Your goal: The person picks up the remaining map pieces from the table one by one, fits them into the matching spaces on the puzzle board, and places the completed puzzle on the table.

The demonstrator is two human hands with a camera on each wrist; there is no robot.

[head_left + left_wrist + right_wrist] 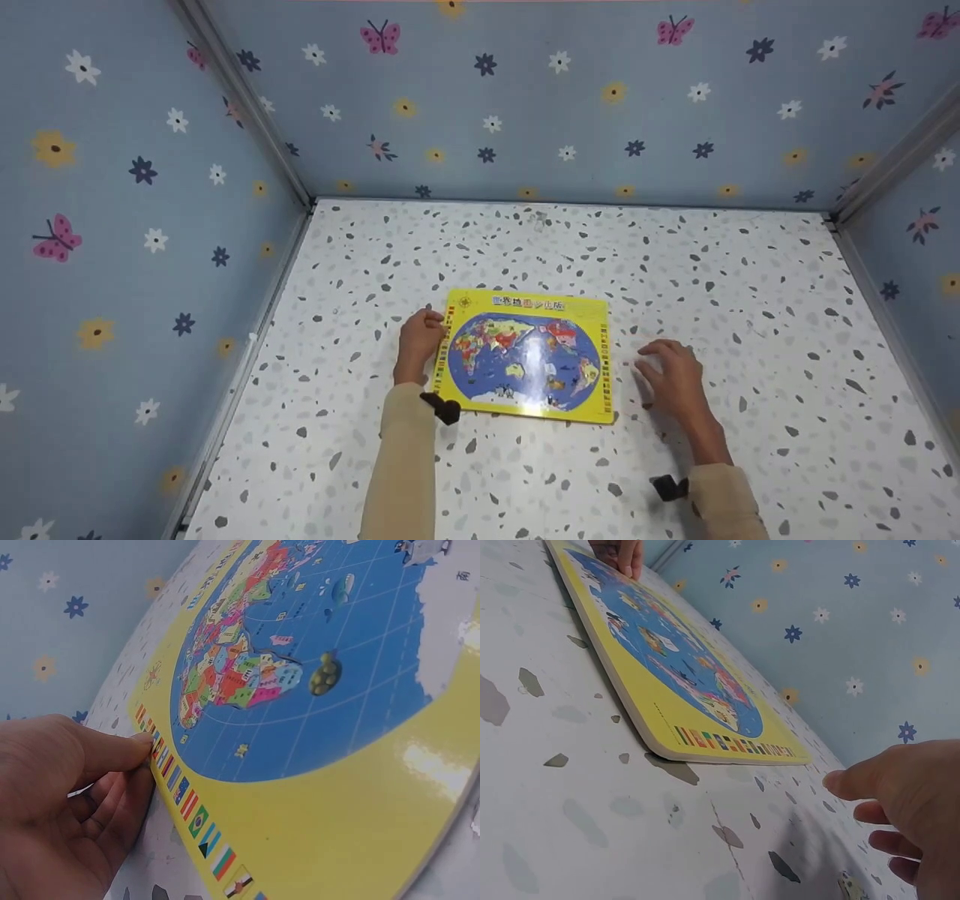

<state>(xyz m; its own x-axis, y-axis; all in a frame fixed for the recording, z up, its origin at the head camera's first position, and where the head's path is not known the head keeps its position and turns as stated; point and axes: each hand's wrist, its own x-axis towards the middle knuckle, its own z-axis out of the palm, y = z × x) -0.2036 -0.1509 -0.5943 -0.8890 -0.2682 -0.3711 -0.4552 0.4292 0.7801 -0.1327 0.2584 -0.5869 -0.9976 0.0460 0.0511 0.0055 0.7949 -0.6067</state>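
Note:
A yellow-bordered world map puzzle board [525, 417] lies on the speckled table, its blue oval map facing up. My left hand [421, 339] is at the board's left edge. In the left wrist view, that hand [67, 795] pinches the edge beside a row of small flags, thumb on top and fingers curled below. My right hand [675, 379] is off the board's right side, touching neither it nor anything else I can make out. The right wrist view shows this hand [907, 810] with thumb and fingers apart and nothing between them.
Blue panels with flowers and butterflies [525, 112] stand behind the white speckled table [570, 480] and along both sides. Grey metal strips [255, 112] run along the panel corners. A dark strap piece [670, 487] hangs at the right wrist.

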